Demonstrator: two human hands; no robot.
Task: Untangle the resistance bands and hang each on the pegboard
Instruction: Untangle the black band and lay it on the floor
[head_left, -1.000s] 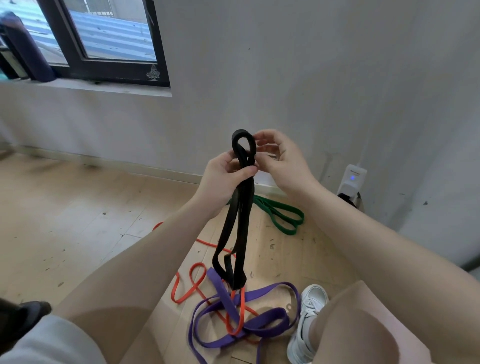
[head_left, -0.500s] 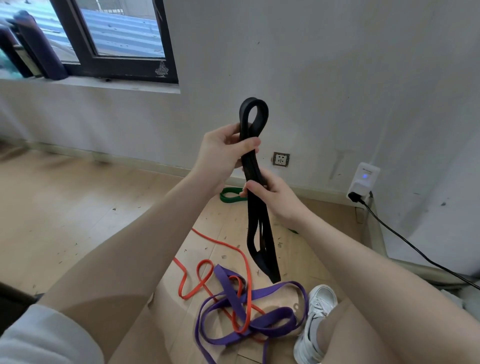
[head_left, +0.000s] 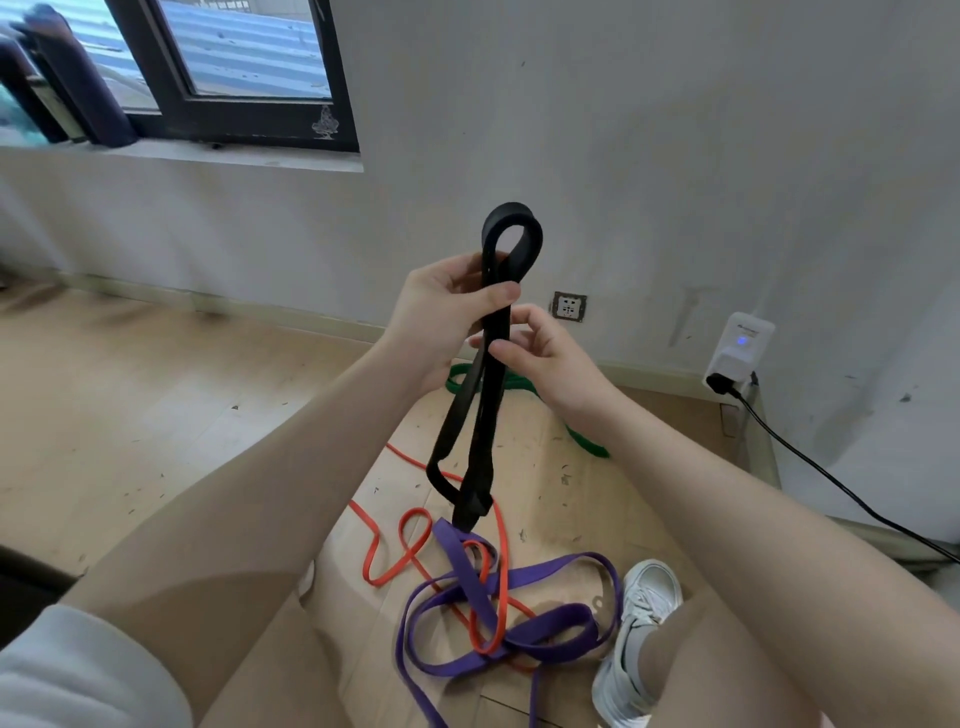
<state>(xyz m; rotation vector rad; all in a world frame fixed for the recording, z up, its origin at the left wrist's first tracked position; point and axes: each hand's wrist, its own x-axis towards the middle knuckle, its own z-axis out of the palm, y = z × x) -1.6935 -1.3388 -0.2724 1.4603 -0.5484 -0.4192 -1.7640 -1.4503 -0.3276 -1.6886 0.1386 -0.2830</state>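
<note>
A black resistance band (head_left: 480, 415) hangs folded in front of me, its top loop standing above my fingers. My left hand (head_left: 441, 312) grips the band just below that loop. My right hand (head_left: 545, 348) pinches the strands a little lower. On the wooden floor below, a purple band (head_left: 550, 631) and an orange band (head_left: 410, 551) lie tangled together. A green band (head_left: 584, 441) lies near the wall, partly hidden behind my hands. No pegboard is in view.
A white plug-in device (head_left: 740, 345) with a black cable (head_left: 841, 488) sits on the right wall. A wall socket (head_left: 569, 306) is behind my hands. A window (head_left: 223, 67) is at top left. My white shoe (head_left: 636, 639) stands beside the purple band.
My right hand slid down the black band from the top loop, then came back up to just below my left hand. The band's lower end swung left.
</note>
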